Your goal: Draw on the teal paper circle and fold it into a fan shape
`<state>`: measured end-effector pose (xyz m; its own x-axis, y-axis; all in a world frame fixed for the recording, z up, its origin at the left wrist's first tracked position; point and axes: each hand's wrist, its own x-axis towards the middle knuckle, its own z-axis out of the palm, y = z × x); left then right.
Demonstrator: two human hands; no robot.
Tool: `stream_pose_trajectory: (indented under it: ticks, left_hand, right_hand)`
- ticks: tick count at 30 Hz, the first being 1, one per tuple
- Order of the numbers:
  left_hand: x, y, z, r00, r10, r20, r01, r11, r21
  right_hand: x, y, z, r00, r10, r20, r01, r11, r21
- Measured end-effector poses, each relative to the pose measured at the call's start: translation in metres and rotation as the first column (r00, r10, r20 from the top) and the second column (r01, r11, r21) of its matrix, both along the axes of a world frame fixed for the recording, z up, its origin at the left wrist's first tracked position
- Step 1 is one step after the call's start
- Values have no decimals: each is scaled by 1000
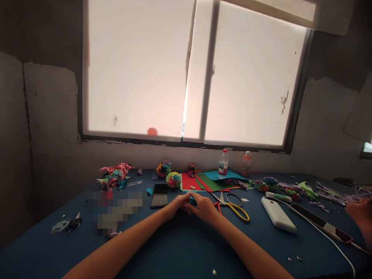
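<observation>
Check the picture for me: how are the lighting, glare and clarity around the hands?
Head view: the window is glaring and washed out; against it the lower walls and table look dim. Head view: the blue piece between left hand and right hand is too small to read. Head view: a pixelated patch hides detail at left.

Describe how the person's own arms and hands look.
The left hand and right hand wear no gloves. Both slim forearms are bare, with no sleeves in view, and taper toward the wrists. No watch or bracelet shows; the fingers are too small to rule out rings.
</observation>
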<state>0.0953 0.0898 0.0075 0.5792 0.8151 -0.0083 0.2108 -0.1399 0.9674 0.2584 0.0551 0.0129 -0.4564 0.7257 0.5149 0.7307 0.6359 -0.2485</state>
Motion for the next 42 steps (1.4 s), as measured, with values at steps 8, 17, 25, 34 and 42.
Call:
stream_pose_trajectory:
  ticks: [8, 17, 25, 34, 42]
  left_hand:
    - [5, -13, -2, 989, 143, 38, -145, 988, 62]
    - [6, 1, -13, 962, 254, 99, -258, 965, 34]
    - [5, -3, -8, 960, 254, 115, -260, 965, 41]
    - [6, -9, -6, 965, 248, 88, -253, 966, 53]
    - [7, -6, -8, 978, 201, 48, -202, 979, 21]
  right_hand:
    - [-1, 5, -7, 999, -14, -47, 11, 999, -53]
    - [10, 16, -5, 978, 18, -207, -41, 993, -107]
    - [15, 19, 0, 941, 2, -338, -64, 983, -173]
    - [13, 15, 7, 829, -63, -556, -229, 868, -440]
    - [18, 17, 19, 653, -241, -718, -476, 607, -636]
